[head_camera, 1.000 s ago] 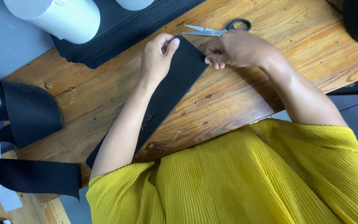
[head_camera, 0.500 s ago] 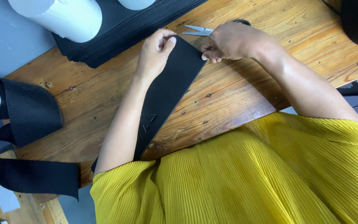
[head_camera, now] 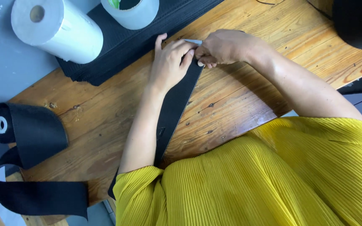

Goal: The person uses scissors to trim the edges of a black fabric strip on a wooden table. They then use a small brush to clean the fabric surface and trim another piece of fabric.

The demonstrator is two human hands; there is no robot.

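A long black fabric strip lies diagonally on the wooden table, running from my chest to the far end. My left hand rests on that far end, fingers pinching the strip's edge. My right hand meets it from the right, closed around scissors. Only a pale blade tip shows at the strip's end, between the fingers of both hands; the handles are hidden in my fist.
A stack of cut black pieces lies beyond my hands, with a white paper roll and a pale ring-shaped roll on it. A black strip roll sits at the left edge, its tail trailing down. A dark object occupies the top right.
My right hand has picked the scissors up from the table and brought them left to the strip's end. My left hand stayed on the strip.
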